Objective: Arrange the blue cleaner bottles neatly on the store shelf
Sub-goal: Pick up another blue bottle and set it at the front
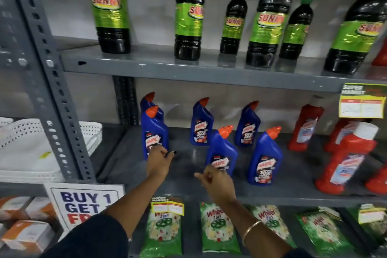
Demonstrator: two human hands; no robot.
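Several blue cleaner bottles with orange caps stand on the grey middle shelf (188, 180). At the left, one bottle (154, 130) stands in front of another (147, 100). Two more stand further back (201, 123) (247, 125), and two nearer the front edge (223, 148) (265, 155). My left hand (159, 162) is closed around the base of the front left bottle. At the base of the middle front bottle is my right hand (215, 182), fingers curled on it.
Red cleaner bottles (305, 125) stand at the right of the same shelf. Dark bottles with green labels (189, 16) line the shelf above. Green detergent packs (217, 228) lie below. A grey upright post (56, 98) and white baskets (31, 146) are at the left.
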